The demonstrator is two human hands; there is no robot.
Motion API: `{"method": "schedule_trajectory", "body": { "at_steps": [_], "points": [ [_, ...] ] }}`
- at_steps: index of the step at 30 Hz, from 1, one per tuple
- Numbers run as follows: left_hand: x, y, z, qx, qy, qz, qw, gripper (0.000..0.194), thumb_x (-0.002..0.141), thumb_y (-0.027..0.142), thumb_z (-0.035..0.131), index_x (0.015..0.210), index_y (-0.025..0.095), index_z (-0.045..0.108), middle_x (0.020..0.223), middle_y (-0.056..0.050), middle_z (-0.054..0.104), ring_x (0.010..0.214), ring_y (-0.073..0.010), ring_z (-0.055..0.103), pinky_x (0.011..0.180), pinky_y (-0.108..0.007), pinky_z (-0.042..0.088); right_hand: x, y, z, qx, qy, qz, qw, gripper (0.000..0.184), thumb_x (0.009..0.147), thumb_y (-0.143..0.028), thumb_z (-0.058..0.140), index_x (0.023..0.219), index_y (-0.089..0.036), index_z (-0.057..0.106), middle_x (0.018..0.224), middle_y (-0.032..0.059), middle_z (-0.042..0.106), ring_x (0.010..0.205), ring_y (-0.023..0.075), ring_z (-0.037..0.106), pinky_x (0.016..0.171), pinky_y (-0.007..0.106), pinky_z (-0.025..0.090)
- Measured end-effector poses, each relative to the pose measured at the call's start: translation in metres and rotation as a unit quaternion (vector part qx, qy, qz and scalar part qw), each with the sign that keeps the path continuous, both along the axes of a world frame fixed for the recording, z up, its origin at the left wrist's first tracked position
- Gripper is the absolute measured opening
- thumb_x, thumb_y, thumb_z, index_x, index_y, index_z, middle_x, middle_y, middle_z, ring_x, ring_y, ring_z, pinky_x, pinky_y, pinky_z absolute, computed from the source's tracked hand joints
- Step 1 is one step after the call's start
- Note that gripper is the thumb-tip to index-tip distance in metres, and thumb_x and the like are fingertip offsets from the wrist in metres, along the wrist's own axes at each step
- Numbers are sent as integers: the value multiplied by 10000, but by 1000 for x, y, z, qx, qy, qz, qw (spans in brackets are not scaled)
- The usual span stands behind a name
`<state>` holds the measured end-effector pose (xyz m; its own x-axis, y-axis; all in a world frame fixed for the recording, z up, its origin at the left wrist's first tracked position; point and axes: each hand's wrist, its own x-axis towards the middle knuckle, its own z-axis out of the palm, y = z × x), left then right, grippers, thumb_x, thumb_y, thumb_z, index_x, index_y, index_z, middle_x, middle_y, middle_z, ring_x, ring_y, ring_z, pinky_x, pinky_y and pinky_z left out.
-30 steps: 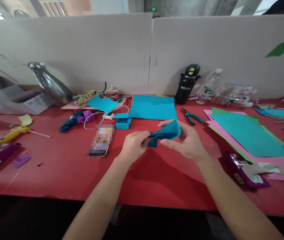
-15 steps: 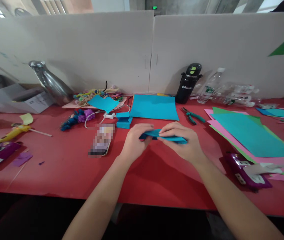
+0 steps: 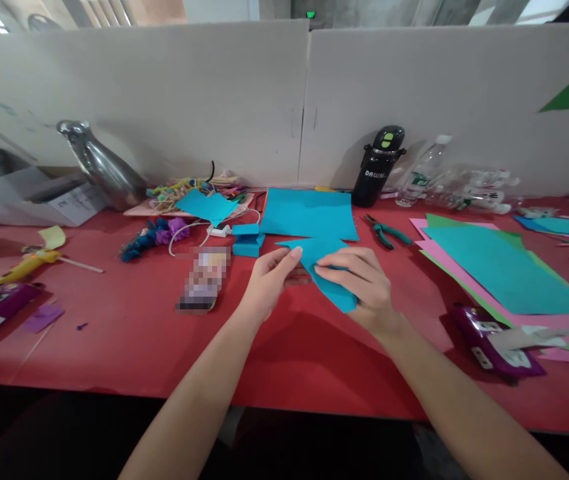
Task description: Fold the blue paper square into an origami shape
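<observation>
Blue paper, folded into an angular piece, is held raised above the red table, between the two hands. Its broad face is turned upward; half a second ago it showed nearly edge-on, squeezed flat between both hands. The turn appears to bring the folded face within reach of the fingertips, so the work seems to be at the handling of a fold or edge.

The left hand is nearly closed, thumb on the paper's left part, fingers lower and partly hidden. The right hand pinches the right side from above, its fingers bent together; its thumb cannot be made out.

Beyond, a small folded blue piece stands beside a flat blue sheet. A phone lies left of the hands, pliers beyond the right hand, and coloured sheets farther right.
</observation>
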<state>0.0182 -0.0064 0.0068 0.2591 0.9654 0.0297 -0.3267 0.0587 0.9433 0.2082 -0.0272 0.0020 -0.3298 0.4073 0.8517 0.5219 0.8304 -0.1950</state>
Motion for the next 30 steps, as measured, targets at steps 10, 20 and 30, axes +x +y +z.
{"method": "schedule_trajectory", "body": {
  "at_steps": [10,20,30],
  "points": [
    [-7,8,-6,43,8,102,994,229,779,354,778,780,162,653,717,10,630,691,-121,608,713,-255,556,-9,9,-12,-45,-83,1,996,241,877,-179,673,1109,-242,695,1223,77,688,1165,270,586,998,475,474],
    [-15,10,-4,129,69,176,973,222,833,365,718,960,183,724,829,-33,720,733,-166,658,646,-251,532,5,3,7,-149,-92,72,982,343,863,-340,737,1193,-276,665,1274,82,642,1182,255,592,1022,472,506],
    [-29,27,-5,-108,-116,182,970,274,621,141,844,768,160,613,700,24,656,643,-96,638,674,-208,540,0,7,-3,-67,-175,-19,982,476,919,-256,668,1383,-268,568,1529,120,459,1425,301,398,1130,528,406]
  ]
}}
